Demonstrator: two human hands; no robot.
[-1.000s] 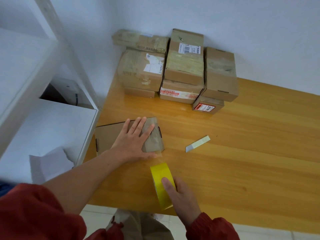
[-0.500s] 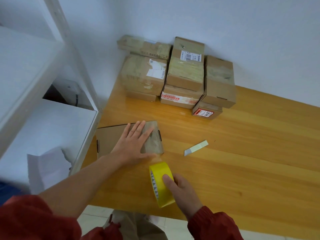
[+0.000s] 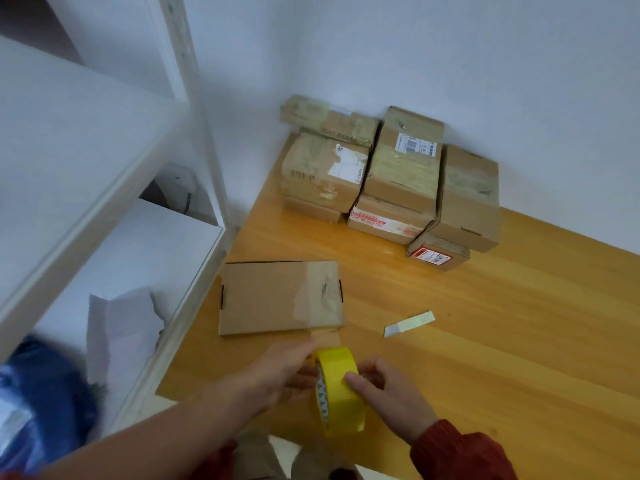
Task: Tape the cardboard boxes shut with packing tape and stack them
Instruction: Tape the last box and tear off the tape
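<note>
The left hand (image 3: 284, 372) has left the box (image 3: 263, 299) and now grips the roll (image 3: 341, 389) with the right hand (image 3: 391, 396), both sets of fingers curled on it, so the strip (image 3: 317, 299) seems laid and ready to tear; the box lies flat by the table's (image 3: 485, 341) left edge, long axis along the front edge, taped end rightward.

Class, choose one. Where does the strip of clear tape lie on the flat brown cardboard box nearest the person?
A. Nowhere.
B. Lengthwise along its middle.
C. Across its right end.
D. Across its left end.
C: the clear tape strip crosses the right end of the flat brown cardboard box, leading toward the yellow roll of packing tape gripped by the left hand and right hand.
</note>
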